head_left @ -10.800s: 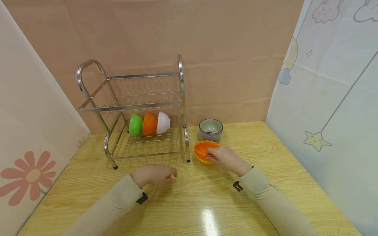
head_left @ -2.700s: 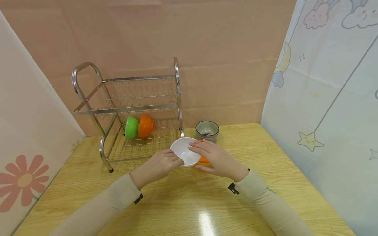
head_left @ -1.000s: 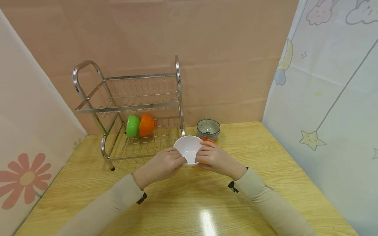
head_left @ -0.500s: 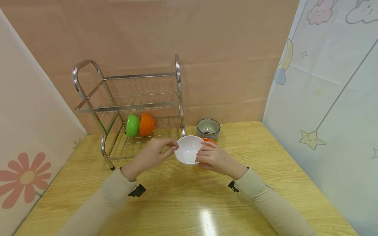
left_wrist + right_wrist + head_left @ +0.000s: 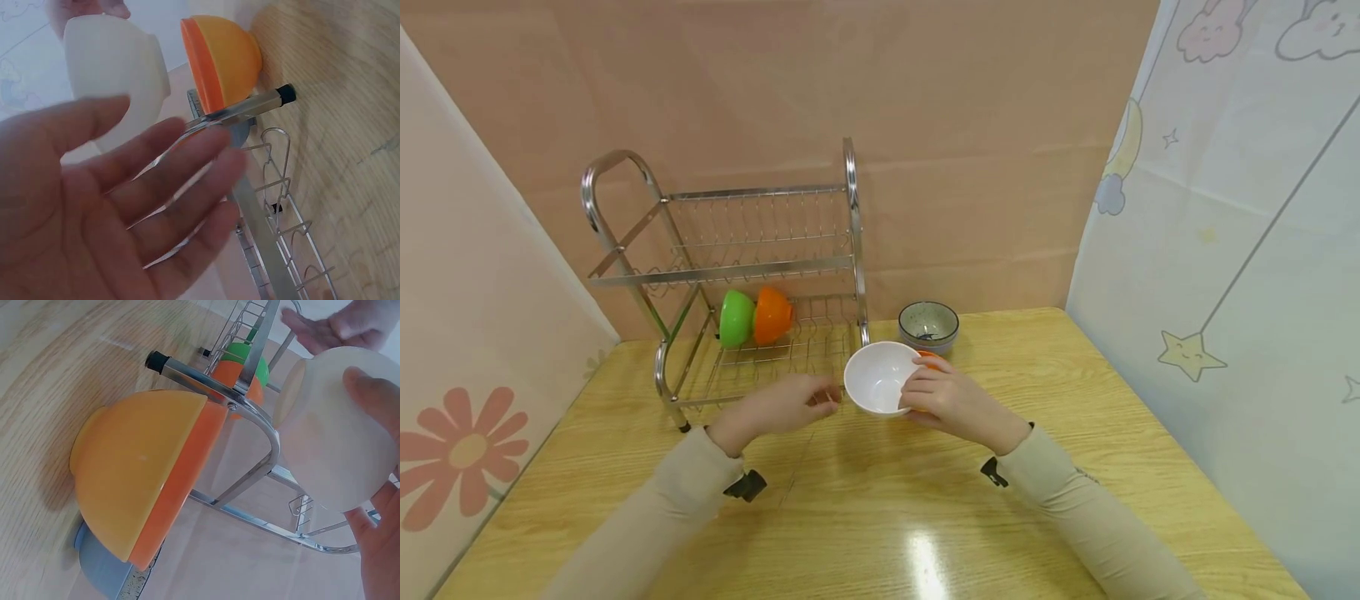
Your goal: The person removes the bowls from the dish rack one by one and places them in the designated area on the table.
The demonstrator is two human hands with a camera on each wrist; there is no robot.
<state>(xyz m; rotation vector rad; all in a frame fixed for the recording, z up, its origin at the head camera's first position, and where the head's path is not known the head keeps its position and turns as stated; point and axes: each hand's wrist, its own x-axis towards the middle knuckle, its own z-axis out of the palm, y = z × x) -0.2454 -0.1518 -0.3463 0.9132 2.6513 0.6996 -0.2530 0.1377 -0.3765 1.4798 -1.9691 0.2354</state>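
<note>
Head view: the right hand (image 5: 946, 398) grips the white bowl (image 5: 876, 379) by its right rim, raised off the table (image 5: 1000, 517); the left hand (image 5: 778, 408), fingers loosely extended, hovers across a narrow gap from the left rim. The dish rack (image 5: 722, 272) stands toward the table's back left corner, its lower front rail just behind the left hand; a speckled bowl (image 5: 928, 323) sits near the back edge.
</note>
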